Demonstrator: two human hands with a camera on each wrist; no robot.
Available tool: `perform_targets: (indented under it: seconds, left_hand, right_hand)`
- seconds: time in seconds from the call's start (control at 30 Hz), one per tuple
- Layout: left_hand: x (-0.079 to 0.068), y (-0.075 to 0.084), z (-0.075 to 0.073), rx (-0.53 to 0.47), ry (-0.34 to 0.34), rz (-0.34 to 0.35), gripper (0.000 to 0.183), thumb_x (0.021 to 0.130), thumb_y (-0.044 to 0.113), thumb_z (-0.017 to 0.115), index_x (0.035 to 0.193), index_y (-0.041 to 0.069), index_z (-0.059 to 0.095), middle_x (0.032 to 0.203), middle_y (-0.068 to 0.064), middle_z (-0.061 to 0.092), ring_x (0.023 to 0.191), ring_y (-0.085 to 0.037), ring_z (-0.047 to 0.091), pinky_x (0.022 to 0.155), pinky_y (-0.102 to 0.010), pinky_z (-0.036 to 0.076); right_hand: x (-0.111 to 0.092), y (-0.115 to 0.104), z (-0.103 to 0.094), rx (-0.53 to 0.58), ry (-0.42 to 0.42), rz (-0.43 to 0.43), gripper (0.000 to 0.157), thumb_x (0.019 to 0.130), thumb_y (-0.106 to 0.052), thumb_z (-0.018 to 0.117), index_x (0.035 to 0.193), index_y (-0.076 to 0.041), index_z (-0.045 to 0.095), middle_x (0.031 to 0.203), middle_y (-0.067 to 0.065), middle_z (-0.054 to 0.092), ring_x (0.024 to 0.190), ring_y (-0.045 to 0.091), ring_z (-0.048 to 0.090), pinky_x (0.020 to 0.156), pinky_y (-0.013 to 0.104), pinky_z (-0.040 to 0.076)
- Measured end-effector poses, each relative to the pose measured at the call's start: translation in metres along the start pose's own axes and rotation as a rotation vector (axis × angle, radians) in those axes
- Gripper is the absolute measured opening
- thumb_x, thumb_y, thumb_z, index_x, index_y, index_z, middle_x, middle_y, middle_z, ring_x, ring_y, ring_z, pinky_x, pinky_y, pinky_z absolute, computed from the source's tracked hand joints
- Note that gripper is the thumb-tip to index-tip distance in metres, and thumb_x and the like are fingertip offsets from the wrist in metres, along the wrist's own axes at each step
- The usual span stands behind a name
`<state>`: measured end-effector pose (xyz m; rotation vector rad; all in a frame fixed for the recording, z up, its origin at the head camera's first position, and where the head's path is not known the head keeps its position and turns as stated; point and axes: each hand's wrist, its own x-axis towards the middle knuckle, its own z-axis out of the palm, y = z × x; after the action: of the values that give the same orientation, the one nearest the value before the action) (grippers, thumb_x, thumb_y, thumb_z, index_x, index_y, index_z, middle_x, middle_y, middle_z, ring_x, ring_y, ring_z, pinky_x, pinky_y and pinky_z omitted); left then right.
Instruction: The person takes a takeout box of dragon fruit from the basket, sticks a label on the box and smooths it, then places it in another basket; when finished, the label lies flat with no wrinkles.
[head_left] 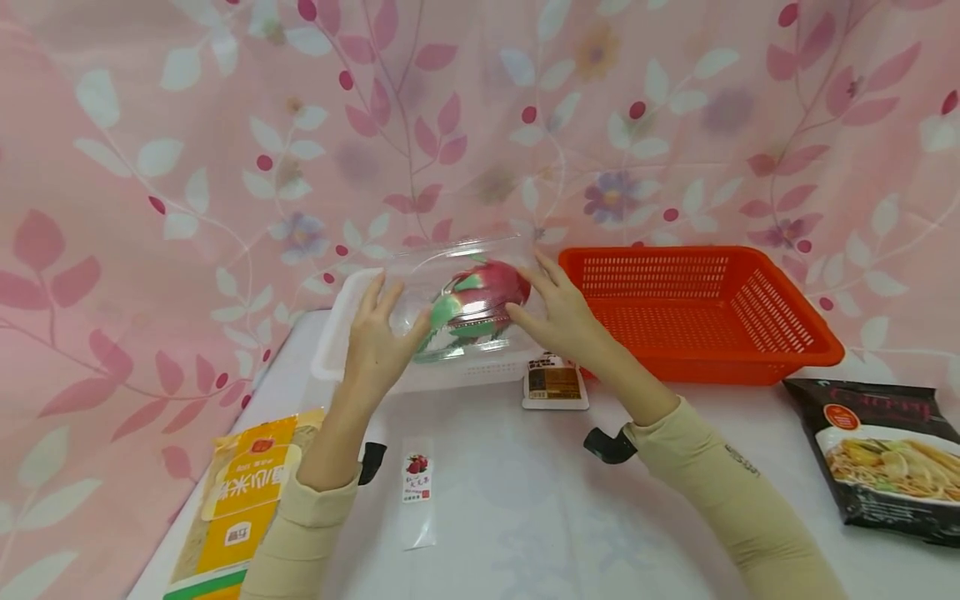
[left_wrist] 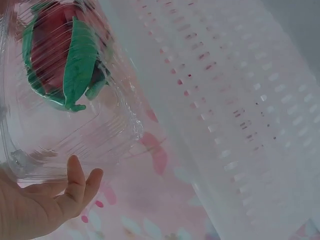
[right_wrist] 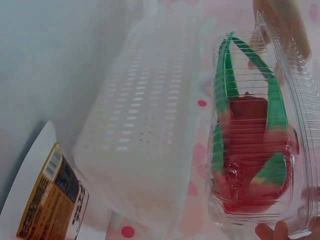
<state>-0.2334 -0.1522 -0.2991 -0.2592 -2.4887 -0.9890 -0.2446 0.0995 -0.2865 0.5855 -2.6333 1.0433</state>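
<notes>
A clear plastic clamshell box (head_left: 450, 254) with a red and green dragon fruit (head_left: 491, 287) inside is held up between both hands, tilted. My left hand (head_left: 375, 342) grips its left end, with fingertips visible at the box's edge in the left wrist view. The right hand (head_left: 566, 321) grips the other end, thumb at the near side and fingers at the far corner. Just below and behind the box is a white perforated basket (head_left: 337, 325), partly hidden by it. The right wrist view shows the dragon fruit (right_wrist: 247, 145) through the ribbed plastic.
A red perforated basket (head_left: 675, 367) stands at the right. In front of it lies a small brown-labelled pack (head_left: 555, 385). A black noodle packet (head_left: 885, 450) is far right, a yellow packet (head_left: 247, 492) near left. A clear strip with a dragon fruit label (head_left: 417, 483) lies centrally.
</notes>
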Motion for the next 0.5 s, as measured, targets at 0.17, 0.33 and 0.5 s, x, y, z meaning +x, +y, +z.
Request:
perform_targets:
  seconds: [0.17, 0.33, 0.5]
  left_hand:
    - [-0.017, 0.007, 0.001, -0.011, -0.023, 0.042, 0.067, 0.084, 0.043, 0.06, 0.136, 0.003, 0.043, 0.148, -0.011, 0.023, 0.132, -0.035, 0.026, 0.097, -0.053, 0.034]
    - [-0.032, 0.018, 0.001, -0.015, -0.063, 0.054, 0.071, 0.084, 0.048, 0.059, 0.138, 0.005, 0.041, 0.15, -0.008, 0.019, 0.128, -0.037, 0.03, 0.092, -0.055, 0.038]
    - [-0.044, 0.026, 0.001, -0.002, -0.098, 0.099, 0.075, 0.084, 0.052, 0.056, 0.138, 0.004, 0.039, 0.151, -0.007, 0.016, 0.121, -0.035, 0.037, 0.084, -0.054, 0.044]
  right_hand:
    - [-0.023, 0.003, -0.01, 0.0, -0.024, -0.023, 0.06, 0.088, -0.035, 0.059, 0.139, -0.012, 0.039, 0.15, 0.013, 0.016, 0.132, 0.038, 0.024, 0.096, 0.061, 0.029]
    - [-0.046, 0.006, -0.018, -0.009, -0.022, -0.059, 0.059, 0.087, -0.03, 0.061, 0.137, -0.006, 0.042, 0.148, 0.015, 0.02, 0.129, 0.039, 0.029, 0.094, 0.06, 0.032]
    - [-0.064, 0.007, -0.026, -0.019, -0.002, -0.073, 0.054, 0.086, -0.028, 0.063, 0.134, -0.008, 0.046, 0.148, 0.014, 0.021, 0.126, 0.038, 0.034, 0.088, 0.057, 0.04]
